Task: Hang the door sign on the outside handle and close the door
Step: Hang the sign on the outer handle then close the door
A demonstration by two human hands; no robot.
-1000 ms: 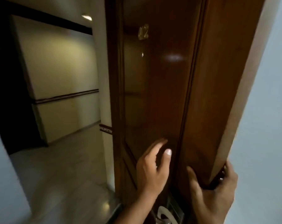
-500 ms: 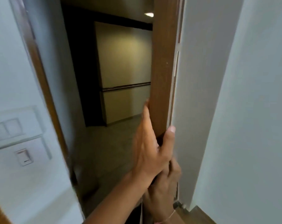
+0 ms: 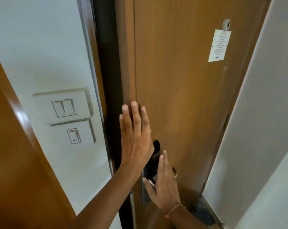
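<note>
The door (image 3: 181, 80) is seen from its inner face and stands nearly shut, its latch edge drawn up beside the dark strip of the frame (image 3: 110, 80). The left hand (image 3: 136, 129) lies flat against the wood close to that edge, fingers (image 3: 134, 113) straight and close together, clamped on nothing; this looks like a palm push, placed where pressure best seats the latch. The right hand (image 3: 164, 182) hovers lower, over the black lock body (image 3: 154, 156) and the metal plate (image 3: 144, 194) below it, fingers loosely extended and slightly apart, holding nothing that can be seen, probably ready to steady or turn the handle, which it largely hides. The door sign is not visible from this side; if it hangs on the outside handle, the door conceals it. A white notice (image 3: 220, 46) is fixed below the peephole (image 3: 226, 24), and wall switches (image 3: 64, 107) sit left of the frame. The closing step appears almost finished, though whether the latch has caught cannot be told.
</note>
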